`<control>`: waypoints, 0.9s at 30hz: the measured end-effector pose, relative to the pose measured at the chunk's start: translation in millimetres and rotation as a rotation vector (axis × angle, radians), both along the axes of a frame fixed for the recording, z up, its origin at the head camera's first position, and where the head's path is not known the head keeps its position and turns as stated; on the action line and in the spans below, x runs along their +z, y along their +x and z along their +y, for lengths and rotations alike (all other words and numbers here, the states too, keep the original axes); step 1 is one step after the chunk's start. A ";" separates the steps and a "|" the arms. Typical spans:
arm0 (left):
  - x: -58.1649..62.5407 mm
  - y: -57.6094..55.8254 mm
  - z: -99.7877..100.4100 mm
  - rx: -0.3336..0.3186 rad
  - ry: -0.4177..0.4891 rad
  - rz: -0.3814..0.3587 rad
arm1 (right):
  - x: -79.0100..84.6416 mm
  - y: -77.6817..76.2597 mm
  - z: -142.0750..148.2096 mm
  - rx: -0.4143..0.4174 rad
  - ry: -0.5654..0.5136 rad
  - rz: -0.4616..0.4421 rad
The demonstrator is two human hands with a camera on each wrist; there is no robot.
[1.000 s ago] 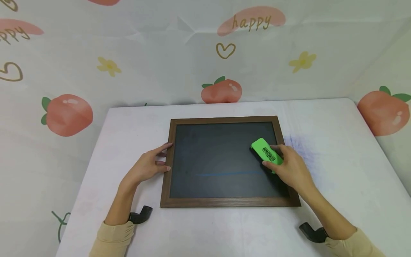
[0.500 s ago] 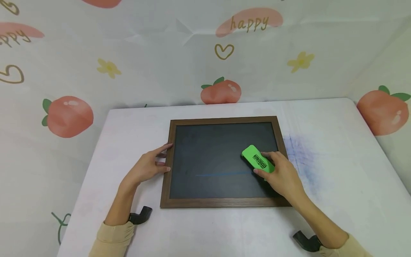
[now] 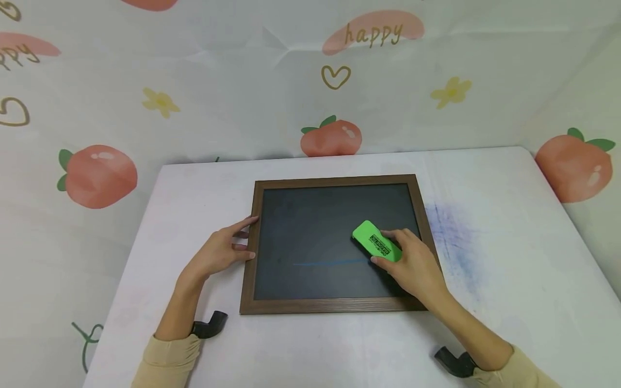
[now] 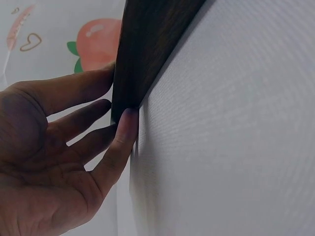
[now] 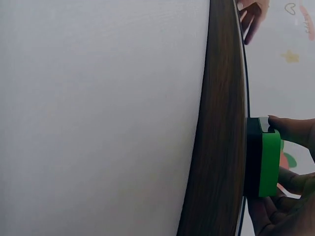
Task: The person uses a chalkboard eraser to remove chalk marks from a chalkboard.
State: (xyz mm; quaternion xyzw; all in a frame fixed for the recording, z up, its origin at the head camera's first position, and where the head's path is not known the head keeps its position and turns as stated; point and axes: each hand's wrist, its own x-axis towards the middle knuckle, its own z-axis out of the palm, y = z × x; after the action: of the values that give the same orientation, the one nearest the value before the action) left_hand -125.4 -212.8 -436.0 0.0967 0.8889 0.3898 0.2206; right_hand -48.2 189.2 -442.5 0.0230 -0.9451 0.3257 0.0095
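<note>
A small blackboard point(image 3: 310, 226) in a brown wooden frame lies on the white table. My right hand point(image 3: 414, 267) grips a green whiteboard eraser point(image 3: 375, 240) with black lettering, thumb on its near side and fingers on its far side. The eraser's dark underside is against the board, over the right end of a thin blue line point(image 3: 320, 263). At the board's left side, the thumb and fingertips of my left hand point(image 3: 218, 252) touch the frame. The left wrist view shows those fingers point(image 4: 74, 91) fairly straight against the dark frame edge point(image 4: 147, 44).
Bluish smudges point(image 3: 451, 237) mark the white table point(image 3: 509, 215) right of the board. A pale backdrop point(image 3: 242, 81) printed with peaches rises behind the table. Near each wrist sits a black curved device point(image 3: 211, 325) close to the rolled sleeve.
My right hand has slid the eraser leftward and slightly toward me across the board, from near the right frame. The left hand keeps its place at the frame.
</note>
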 end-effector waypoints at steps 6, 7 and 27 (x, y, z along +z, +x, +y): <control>-0.5 -0.2 0.1 0.001 -0.003 0.005 | 0.5 -0.6 -10.1 0.024 0.000 -0.008; -0.7 -0.2 0.1 0.001 -0.006 0.006 | 0.5 -0.6 -11.6 0.030 0.002 -0.006; -2.7 0.8 -0.2 0.006 -0.006 0.016 | -1.1 -1.5 -37.5 0.090 -0.042 0.022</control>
State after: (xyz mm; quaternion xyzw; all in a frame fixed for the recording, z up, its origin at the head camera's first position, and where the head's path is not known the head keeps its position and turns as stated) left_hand -124.6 -213.0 -438.7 0.0965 0.8921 0.3869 0.2125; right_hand -49.7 151.7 -443.6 0.0692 -0.9359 0.3454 0.0059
